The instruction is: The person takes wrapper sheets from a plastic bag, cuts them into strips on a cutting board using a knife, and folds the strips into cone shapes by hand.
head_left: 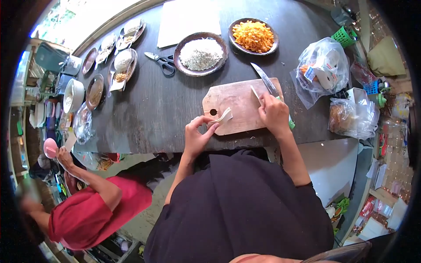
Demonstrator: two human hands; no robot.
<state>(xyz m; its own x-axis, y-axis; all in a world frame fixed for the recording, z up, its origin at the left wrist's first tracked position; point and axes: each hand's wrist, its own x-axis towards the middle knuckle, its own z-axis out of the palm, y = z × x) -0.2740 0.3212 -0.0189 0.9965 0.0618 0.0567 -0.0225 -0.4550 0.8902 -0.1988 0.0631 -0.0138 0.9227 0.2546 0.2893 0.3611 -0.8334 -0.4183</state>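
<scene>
My left hand (197,136) is at the left end of the wooden cutting board (232,96), pinching a small stack of thin, pale, bendy strips (224,115). Over the board's right half, my right hand (275,113) grips a thin white strip (255,94) between thumb and fingers. A knife (265,79) with a green handle lies along the right side of the board, tip pointing away from me. Its handle is partly hidden by my right hand. Beyond the board stand a bowl of white shreds (201,55) and a bowl of chopped orange pieces (253,37).
Scissors (164,63) lie left of the white shreds. Plates of rice (124,61) stand at the far left. Plastic bags (324,70) sit on the right side of the table. A person in a red shirt (96,206) at lower left holds a pink object (51,148).
</scene>
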